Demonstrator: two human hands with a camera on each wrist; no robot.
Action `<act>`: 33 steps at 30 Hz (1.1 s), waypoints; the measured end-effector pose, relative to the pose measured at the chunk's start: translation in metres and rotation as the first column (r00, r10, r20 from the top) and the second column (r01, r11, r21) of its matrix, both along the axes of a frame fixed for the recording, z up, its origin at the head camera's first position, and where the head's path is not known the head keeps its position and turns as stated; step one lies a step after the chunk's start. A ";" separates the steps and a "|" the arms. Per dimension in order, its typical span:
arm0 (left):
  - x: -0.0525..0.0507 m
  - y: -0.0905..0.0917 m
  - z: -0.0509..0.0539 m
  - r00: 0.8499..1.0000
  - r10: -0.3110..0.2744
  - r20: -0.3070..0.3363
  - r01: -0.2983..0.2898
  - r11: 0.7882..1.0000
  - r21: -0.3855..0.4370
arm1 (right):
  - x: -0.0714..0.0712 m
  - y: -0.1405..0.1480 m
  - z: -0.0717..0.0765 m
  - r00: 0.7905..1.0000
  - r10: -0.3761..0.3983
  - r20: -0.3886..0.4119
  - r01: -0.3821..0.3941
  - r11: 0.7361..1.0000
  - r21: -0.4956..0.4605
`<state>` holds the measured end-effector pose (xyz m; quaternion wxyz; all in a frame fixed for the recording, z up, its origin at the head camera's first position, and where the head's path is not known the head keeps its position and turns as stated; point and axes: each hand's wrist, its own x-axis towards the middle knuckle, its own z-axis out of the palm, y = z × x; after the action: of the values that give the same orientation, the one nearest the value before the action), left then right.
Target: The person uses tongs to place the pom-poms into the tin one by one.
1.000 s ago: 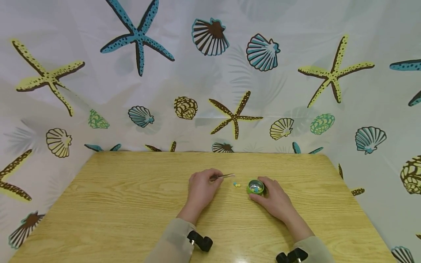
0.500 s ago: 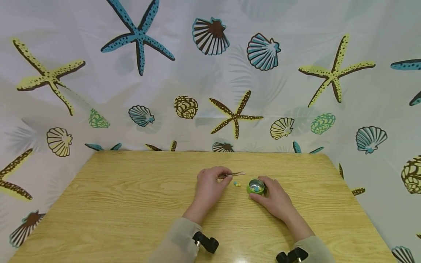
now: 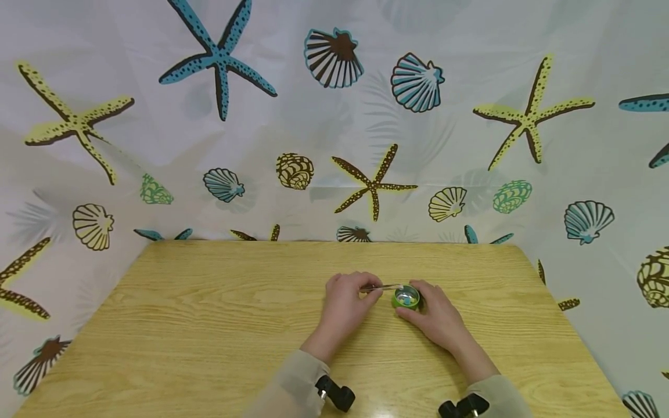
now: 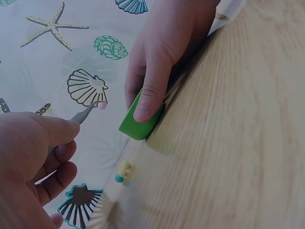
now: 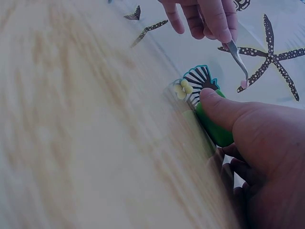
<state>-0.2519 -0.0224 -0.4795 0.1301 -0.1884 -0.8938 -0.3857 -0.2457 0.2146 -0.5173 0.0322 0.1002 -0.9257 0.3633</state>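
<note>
My left hand (image 3: 347, 305) pinches metal tweezers (image 4: 86, 113) with bent tips. A small pink bead (image 4: 102, 105) is caught at those tips; in the head view they are over the left rim of a small round green container (image 3: 405, 307). Thumb and fingers of my right hand (image 3: 439, 316) grip that container from its right side as it stands on the table. Inside its silvery interior lie blue and yellow beads (image 3: 407, 301). Left of the container, a few loose yellow beads (image 4: 126, 166) and a blue-green bead (image 4: 118, 178) rest on the wood, hidden by the left hand in the head view.
The wooden table (image 3: 219, 325) extends around both hands. Behind it and along its sides hangs a white cloth (image 3: 334, 128) printed with starfish and shells. A black camera mount (image 3: 336, 393) is strapped to each wrist.
My left hand has moved right with the tweezers, bringing their tips from beyond the loose beads to the container's rim. The right hand and container have stayed put.
</note>
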 end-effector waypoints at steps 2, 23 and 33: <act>0.000 0.001 -0.002 1.000 -0.002 0.008 0.002 1.000 -0.005 | 0.000 0.000 0.000 1.000 0.000 -0.001 0.000 1.000 0.002; -0.001 0.004 -0.016 0.999 0.031 0.043 -0.028 0.997 -0.070 | 0.001 -0.001 0.003 1.000 0.005 -0.017 -0.005 1.000 -0.011; -0.004 0.000 -0.021 0.998 0.036 0.052 -0.034 0.998 -0.056 | 0.002 -0.001 0.003 1.000 0.009 -0.020 -0.009 1.000 -0.009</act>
<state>-0.2556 -0.0220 -0.5005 0.1079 -0.1660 -0.9104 -0.3633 -0.2437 0.2138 -0.5146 0.0404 0.1079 -0.9233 0.3665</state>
